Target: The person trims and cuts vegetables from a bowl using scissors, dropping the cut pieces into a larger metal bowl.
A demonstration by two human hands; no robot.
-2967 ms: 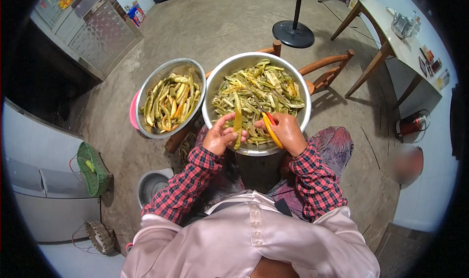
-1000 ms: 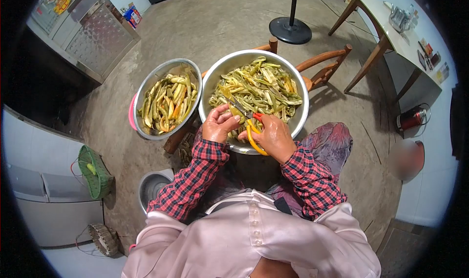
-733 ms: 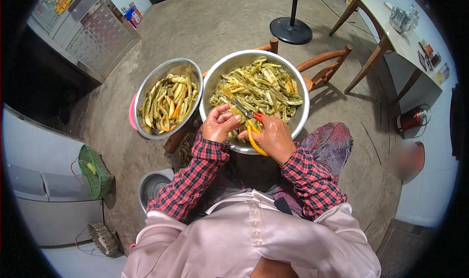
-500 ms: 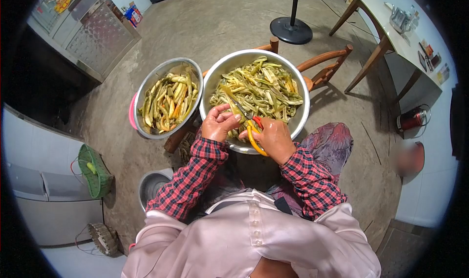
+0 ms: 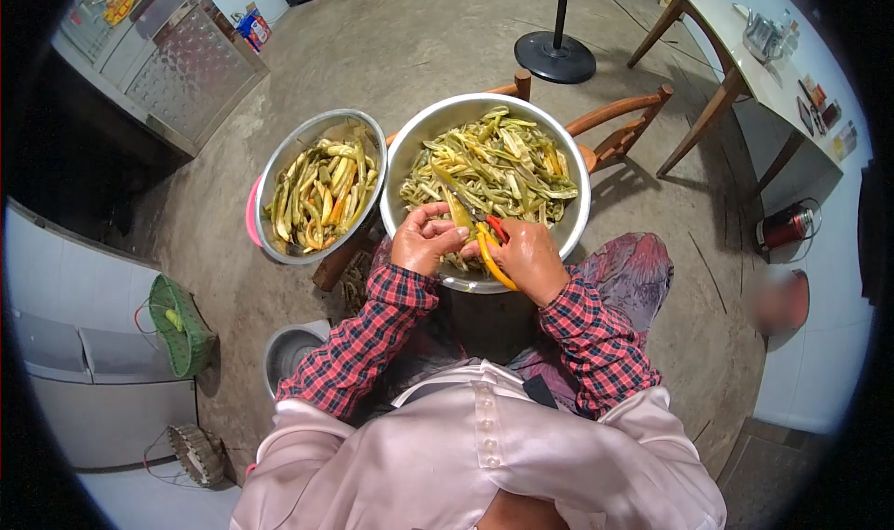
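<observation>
A large metal basin [image 5: 579, 223] holds a heap of cut green and yellow vegetable strips. Over its near edge, my left hand [image 5: 426, 239] pinches a long green pickled vegetable [image 5: 460, 211]. My right hand [image 5: 529, 258] grips scissors [image 5: 497, 262] with yellow and red handles, their blades against the vegetable. Fingers partly hide the blades. To the left, an oval metal basin [image 5: 265, 229] contains longer, whole-looking green, yellow and orange vegetables.
A wooden chair [image 5: 622, 131] stands behind the large basin. Beyond it is a black round stand base [image 5: 556, 57]. At the right is a table [image 5: 731, 34] with a kettle. A green basket [image 5: 186, 330] and grey bowl [image 5: 291, 353] lie left.
My left hand has moved slightly right with the vegetable, which now stands more upright. The scissors have drawn closer together at the handles, and my right hand has shifted slightly right.
</observation>
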